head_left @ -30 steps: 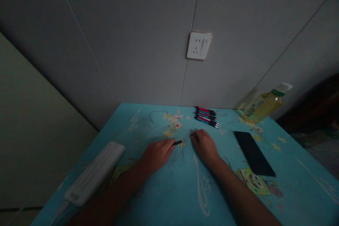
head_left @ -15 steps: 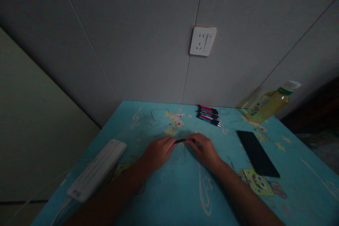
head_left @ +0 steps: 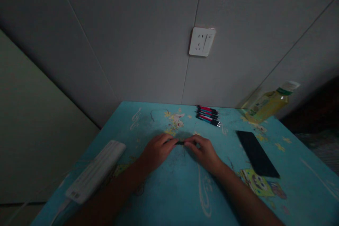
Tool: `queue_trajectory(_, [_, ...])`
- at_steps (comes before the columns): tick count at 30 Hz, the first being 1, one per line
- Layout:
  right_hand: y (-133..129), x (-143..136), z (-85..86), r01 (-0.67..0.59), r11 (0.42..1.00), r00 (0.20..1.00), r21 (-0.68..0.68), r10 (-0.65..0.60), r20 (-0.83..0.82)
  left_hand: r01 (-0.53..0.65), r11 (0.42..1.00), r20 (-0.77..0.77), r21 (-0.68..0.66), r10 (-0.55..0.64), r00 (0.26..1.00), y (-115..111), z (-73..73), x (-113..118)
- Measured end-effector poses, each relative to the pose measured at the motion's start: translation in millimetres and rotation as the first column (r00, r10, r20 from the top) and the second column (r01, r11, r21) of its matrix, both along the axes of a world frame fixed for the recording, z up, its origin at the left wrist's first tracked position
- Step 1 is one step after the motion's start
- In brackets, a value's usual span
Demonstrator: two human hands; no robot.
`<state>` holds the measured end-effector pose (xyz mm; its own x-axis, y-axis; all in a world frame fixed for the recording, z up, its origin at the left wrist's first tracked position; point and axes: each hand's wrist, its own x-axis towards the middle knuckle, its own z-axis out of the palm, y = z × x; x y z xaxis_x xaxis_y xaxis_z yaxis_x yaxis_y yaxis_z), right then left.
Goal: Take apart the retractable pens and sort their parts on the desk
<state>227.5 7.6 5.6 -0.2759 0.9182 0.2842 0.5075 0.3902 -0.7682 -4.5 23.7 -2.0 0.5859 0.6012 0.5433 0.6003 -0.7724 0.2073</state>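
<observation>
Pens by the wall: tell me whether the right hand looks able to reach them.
Probably yes: only patterned tabletop lies between the right hand and the pens, though it and the left hand pinch a slim dark object.

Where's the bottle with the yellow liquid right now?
In the head view, the bottle is at the table's far right, against the wall, beyond the black flat object.
</observation>
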Motion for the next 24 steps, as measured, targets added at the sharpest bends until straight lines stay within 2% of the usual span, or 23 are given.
queue_trajectory(4, [-2, -5, -2.3, 0.024, 1.000, 0.996, 0.007, -0.025, 0.084, -0.010, 0.999, 0.022, 0.052, 0.008, 1.000, -1, 0.3, 2])
queue_trajectory(10, [-5, -7, 3.1, -0.067, 0.997, 0.993, 0.035, 0.063, 0.099, -0.007, 0.997, -0.003, 0.079, 0.007, 1.000, 0, -1.9, 0])
queue_trajectory(15, [-9, -9, 4.7, -0.112, 0.982, 0.994, -0.149, 0.112, -0.008, 0.035, 0.985, -0.025, 0.167, -0.031, 0.999, -2, 1.4, -3])
queue_trajectory(17, [-9, -9, 5.1, -0.097, 0.981, 0.995, -0.171, 0.089, -0.054, -0.002, 0.985, 0.030, 0.172, -0.003, 1.000, -2, 6.1, -3])
queue_trajectory(19, [-9, -8, 6.0, -0.049, 0.986, 0.995, -0.157, 0.036, -0.090, -0.093, 0.988, 0.159, 0.124, 0.072, 0.985, -2, 10.6, -4])
queue_trajectory(21, [-7, -6, 7.3, 0.007, 0.990, 0.992, -0.144, -0.025, -0.123, -0.192, 0.981, 0.367, -0.017, 0.185, 0.912, 1, 12.6, -3])
queue_trajectory(23, [-6, -5, 8.0, 0.054, 0.990, 0.987, -0.134, -0.074, -0.144, -0.203, 0.949, 0.581, -0.240, 0.308, 0.753, 4, 11.3, 0])
queue_trajectory(24, [-5, -4, 7.9, 0.070, 0.989, 0.985, -0.130, -0.089, -0.147, -0.148, 0.921, 0.656, -0.361, 0.364, 0.661, 6, 9.7, 1])
